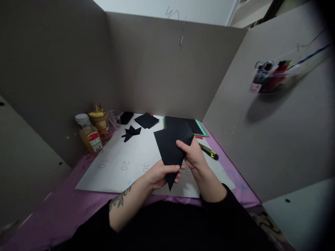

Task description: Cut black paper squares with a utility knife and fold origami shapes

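A folded sheet of black paper (171, 144) is held up above the white board, its pointed tip turned down toward me. My left hand (162, 172) pinches it near that lower tip, thumb lying across the front. On its right edge my right hand (193, 153) grips it, thumb pressed on the front face and fingers behind, mostly hidden. A folded black paper figure (131, 132) lies on the board to the left. Farther back sits a small stack of black paper squares (147, 120).
A white board (112, 177) with handwritten numbers covers a purple cloth (60, 205). A yellow-black utility knife (208, 151) and coloured sheets (201, 128) lie right. A juice bottle (89, 134), a brown cup (101, 122) and a black object (127, 118) stand left. Grey panels enclose three sides; a clear holder (269, 78) hangs right.
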The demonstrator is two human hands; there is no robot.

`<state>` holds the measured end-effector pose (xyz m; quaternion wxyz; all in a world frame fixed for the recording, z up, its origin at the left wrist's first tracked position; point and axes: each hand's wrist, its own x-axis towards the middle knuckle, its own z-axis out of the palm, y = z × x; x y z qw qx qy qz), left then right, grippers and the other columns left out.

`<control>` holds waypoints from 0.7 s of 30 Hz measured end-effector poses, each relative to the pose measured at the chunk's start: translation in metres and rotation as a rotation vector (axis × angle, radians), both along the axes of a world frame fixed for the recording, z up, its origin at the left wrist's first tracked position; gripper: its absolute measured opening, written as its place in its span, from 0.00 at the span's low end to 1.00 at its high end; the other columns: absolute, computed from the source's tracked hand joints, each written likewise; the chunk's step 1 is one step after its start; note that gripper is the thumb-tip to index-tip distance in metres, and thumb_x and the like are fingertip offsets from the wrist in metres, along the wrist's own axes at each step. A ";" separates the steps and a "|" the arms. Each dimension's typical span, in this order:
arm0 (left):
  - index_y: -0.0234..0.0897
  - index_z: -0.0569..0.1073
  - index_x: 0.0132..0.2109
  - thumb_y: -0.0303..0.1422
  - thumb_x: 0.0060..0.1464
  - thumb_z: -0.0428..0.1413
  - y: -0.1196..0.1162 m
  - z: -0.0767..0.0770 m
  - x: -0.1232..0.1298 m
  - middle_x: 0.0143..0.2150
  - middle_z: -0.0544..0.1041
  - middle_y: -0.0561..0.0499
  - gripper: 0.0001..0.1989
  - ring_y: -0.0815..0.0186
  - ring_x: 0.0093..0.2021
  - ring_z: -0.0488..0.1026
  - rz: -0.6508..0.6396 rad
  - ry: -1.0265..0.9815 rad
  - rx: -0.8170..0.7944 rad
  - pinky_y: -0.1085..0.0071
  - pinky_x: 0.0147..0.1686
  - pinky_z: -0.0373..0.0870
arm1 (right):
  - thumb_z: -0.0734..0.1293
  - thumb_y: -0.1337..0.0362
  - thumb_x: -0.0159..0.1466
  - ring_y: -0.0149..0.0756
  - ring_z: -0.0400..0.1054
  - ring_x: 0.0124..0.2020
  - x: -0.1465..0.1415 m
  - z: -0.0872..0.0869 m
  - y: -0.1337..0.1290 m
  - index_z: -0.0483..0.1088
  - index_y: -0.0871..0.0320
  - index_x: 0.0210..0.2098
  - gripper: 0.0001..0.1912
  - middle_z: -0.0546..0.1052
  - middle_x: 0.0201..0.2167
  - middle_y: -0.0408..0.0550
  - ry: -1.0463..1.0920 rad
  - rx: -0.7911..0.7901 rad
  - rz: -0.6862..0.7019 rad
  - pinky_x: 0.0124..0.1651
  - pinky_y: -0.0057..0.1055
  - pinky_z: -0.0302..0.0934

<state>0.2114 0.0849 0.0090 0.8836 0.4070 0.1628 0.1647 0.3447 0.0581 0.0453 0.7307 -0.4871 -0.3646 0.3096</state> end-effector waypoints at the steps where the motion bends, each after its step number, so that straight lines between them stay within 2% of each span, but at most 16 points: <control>1: 0.28 0.75 0.38 0.29 0.42 0.64 0.000 0.000 0.000 0.38 0.74 0.44 0.14 0.72 0.27 0.68 0.004 0.011 0.002 0.75 0.23 0.67 | 0.73 0.60 0.48 0.42 0.66 0.48 0.000 -0.003 0.001 0.59 0.55 0.56 0.37 0.71 0.49 0.52 -0.024 0.001 -0.038 0.52 0.40 0.61; 4: 0.28 0.75 0.36 0.29 0.40 0.64 -0.001 0.002 0.001 0.34 0.74 0.45 0.13 0.73 0.25 0.67 0.014 0.044 0.004 0.75 0.21 0.65 | 0.74 0.59 0.49 0.40 0.63 0.52 0.005 -0.008 0.004 0.51 0.51 0.61 0.44 0.68 0.54 0.50 -0.089 0.030 -0.136 0.56 0.38 0.57; 6: 0.27 0.75 0.35 0.29 0.40 0.64 -0.001 0.002 -0.001 0.31 0.73 0.46 0.12 0.73 0.24 0.66 0.012 0.055 0.016 0.76 0.20 0.63 | 0.73 0.58 0.50 0.39 0.62 0.53 0.014 -0.005 0.002 0.48 0.48 0.62 0.46 0.67 0.54 0.49 -0.119 0.066 -0.127 0.55 0.37 0.57; 7: 0.27 0.75 0.34 0.29 0.40 0.64 0.000 0.002 -0.003 0.29 0.73 0.47 0.12 0.73 0.24 0.66 0.005 0.055 0.030 0.77 0.20 0.63 | 0.73 0.57 0.50 0.39 0.63 0.53 0.022 -0.002 -0.001 0.50 0.47 0.62 0.44 0.68 0.53 0.48 -0.138 0.070 -0.089 0.54 0.37 0.58; 8: 0.27 0.75 0.34 0.29 0.40 0.63 0.001 0.002 -0.005 0.27 0.72 0.48 0.11 0.72 0.24 0.66 -0.008 0.054 0.046 0.77 0.19 0.62 | 0.73 0.56 0.50 0.40 0.64 0.51 0.031 0.003 -0.004 0.55 0.47 0.59 0.40 0.69 0.51 0.48 -0.165 0.056 -0.026 0.51 0.37 0.60; 10: 0.27 0.75 0.34 0.29 0.41 0.62 0.004 0.001 -0.012 0.25 0.71 0.49 0.10 0.72 0.23 0.66 -0.056 0.047 0.086 0.76 0.19 0.62 | 0.73 0.55 0.49 0.41 0.66 0.45 0.052 0.014 -0.014 0.69 0.51 0.48 0.27 0.72 0.44 0.49 -0.251 -0.034 0.137 0.46 0.36 0.62; 13: 0.28 0.76 0.34 0.29 0.42 0.61 0.008 -0.001 -0.022 0.24 0.71 0.50 0.10 0.72 0.22 0.66 -0.165 0.064 0.143 0.76 0.20 0.62 | 0.75 0.59 0.44 0.39 0.66 0.36 0.081 0.027 -0.028 0.75 0.53 0.37 0.19 0.73 0.35 0.48 -0.420 -0.228 0.339 0.38 0.35 0.62; 17: 0.29 0.77 0.34 0.26 0.42 0.58 0.011 -0.001 -0.028 0.21 0.70 0.51 0.08 0.72 0.22 0.66 -0.233 0.132 0.184 0.76 0.21 0.62 | 0.74 0.61 0.46 0.31 0.61 0.24 0.094 0.030 -0.036 0.75 0.54 0.25 0.07 0.69 0.22 0.43 -0.586 -0.349 0.399 0.29 0.31 0.57; 21: 0.29 0.77 0.33 0.26 0.42 0.58 0.010 -0.003 -0.026 0.22 0.71 0.51 0.08 0.73 0.21 0.66 -0.201 0.152 0.184 0.76 0.21 0.62 | 0.72 0.60 0.49 0.29 0.58 0.21 0.084 0.019 -0.034 0.69 0.56 0.19 0.09 0.67 0.18 0.41 -0.575 -0.348 0.349 0.25 0.28 0.52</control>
